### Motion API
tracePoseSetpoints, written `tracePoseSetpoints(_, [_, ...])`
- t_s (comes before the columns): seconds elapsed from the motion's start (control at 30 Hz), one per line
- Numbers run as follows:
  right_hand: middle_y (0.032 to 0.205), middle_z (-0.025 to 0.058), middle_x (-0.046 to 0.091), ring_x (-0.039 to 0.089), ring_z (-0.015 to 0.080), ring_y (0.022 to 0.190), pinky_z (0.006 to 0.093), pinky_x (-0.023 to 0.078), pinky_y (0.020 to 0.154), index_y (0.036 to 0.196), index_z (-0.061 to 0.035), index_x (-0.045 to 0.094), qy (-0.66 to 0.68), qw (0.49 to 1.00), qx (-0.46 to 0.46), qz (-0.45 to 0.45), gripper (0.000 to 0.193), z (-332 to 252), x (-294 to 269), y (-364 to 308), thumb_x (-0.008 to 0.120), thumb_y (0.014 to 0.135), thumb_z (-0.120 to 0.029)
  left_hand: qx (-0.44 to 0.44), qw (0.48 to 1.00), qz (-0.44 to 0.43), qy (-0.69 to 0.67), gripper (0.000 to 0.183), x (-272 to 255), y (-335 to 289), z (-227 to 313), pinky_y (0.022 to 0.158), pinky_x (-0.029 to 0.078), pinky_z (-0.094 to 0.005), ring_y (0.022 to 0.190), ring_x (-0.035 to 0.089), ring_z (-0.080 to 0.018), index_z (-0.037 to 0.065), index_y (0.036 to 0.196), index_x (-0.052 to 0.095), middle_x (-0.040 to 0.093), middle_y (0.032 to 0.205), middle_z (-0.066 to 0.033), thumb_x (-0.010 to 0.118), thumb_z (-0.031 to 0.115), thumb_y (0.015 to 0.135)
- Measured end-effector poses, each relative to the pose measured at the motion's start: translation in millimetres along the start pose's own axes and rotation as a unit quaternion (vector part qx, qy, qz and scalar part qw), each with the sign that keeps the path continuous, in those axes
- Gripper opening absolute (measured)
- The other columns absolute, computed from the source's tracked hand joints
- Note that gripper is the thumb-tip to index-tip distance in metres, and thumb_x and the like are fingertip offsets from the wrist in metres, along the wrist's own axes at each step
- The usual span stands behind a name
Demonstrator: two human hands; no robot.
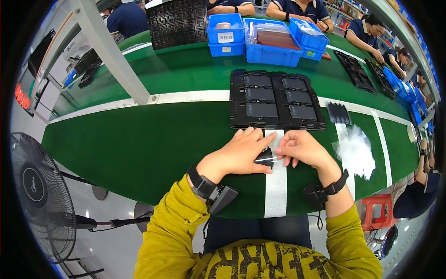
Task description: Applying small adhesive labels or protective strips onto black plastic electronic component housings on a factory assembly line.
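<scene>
A small glossy black piece lies on the white strip of the green table, partly hidden under my fingers. My left hand covers its left side, thumb at the near edge and fingers at the far edge, holding it down. At its right end my right hand is closed in a pinch; whatever lies between the fingertips is too small to make out. Just beyond both hands sits a black tray with two columns of flat dark rectangular pieces in its pockets.
Right of my hands lies a heap of clear and white film pieces, with a black ribbed part behind it. Blue bins stand across the table. A metal post rises at left, near a fan. Co-workers sit opposite.
</scene>
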State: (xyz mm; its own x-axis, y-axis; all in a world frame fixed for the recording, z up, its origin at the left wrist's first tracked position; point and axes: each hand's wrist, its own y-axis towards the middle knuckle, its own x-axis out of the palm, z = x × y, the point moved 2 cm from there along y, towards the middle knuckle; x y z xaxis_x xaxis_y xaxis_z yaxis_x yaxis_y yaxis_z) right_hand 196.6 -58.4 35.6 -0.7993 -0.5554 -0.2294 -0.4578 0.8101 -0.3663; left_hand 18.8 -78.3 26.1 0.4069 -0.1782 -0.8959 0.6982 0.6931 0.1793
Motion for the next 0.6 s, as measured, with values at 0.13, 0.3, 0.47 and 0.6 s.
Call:
tracePoseSetpoints(0.13, [0.063, 0.0053, 0.058, 0.053, 0.0087, 0.048, 0.0192, 0.037, 0.038, 0.078, -0.0010, 0.049, 0.038, 0.998, -0.028, 0.033, 0.015, 9.6, 5.4, 6.1, 0.062, 0.073, -0.005, -0.026, 0.999, -0.020, -0.018, 0.082, -4.2, 2.6, 1.7, 0.080, 0.032, -0.0337, 0.090, 0.040, -0.0252, 0.001, 0.127, 0.033, 0.042, 0.091, -0.0118, 0.067, 0.044, 0.065])
tracePoseSetpoints(0.3, [0.067, 0.0051, 0.058, 0.053, 0.0085, 0.052, 0.0191, 0.040, 0.044, 0.077, -0.0018, 0.048, 0.122, 0.989, -0.082, -0.002, 0.013, 10.4, -4.4, 5.7, 0.061, 0.072, -0.001, -0.063, 0.991, 0.037, -0.109, 0.081, -12.1, 3.8, -0.5, 0.084, 0.033, -0.0351, 0.093, 0.041, -0.0279, 0.000, 0.124, 0.037, 0.042, 0.095, -0.0124, 0.070, 0.043, 0.063])
tracePoseSetpoints(0.47, [0.075, 0.0060, 0.060, 0.056, 0.0101, 0.057, 0.0199, 0.042, 0.048, 0.078, -0.0029, 0.050, 0.154, 0.980, -0.117, -0.036, 0.013, -2.3, -11.0, -6.7, 0.062, 0.073, -0.003, -0.085, 0.890, 0.062, -0.444, 0.038, -12.7, 6.6, -13.5, 0.080, 0.037, -0.0254, 0.073, 0.051, -0.0074, 0.002, 0.103, 0.044, 0.055, 0.072, 0.0006, 0.066, 0.006, 0.072])
tracePoseSetpoints(0.6, [0.074, 0.0052, 0.060, 0.058, 0.0101, 0.064, 0.0204, 0.045, 0.053, 0.079, -0.0020, 0.050, 0.128, 0.982, -0.137, -0.002, 0.017, -4.4, -3.8, -7.0, 0.065, 0.074, -0.006, -0.096, 0.883, 0.062, -0.455, 0.038, -13.7, 9.0, -11.4, 0.081, 0.036, -0.0258, 0.071, 0.051, -0.0056, 0.002, 0.103, 0.043, 0.053, 0.068, 0.0020, 0.065, 0.006, 0.072])
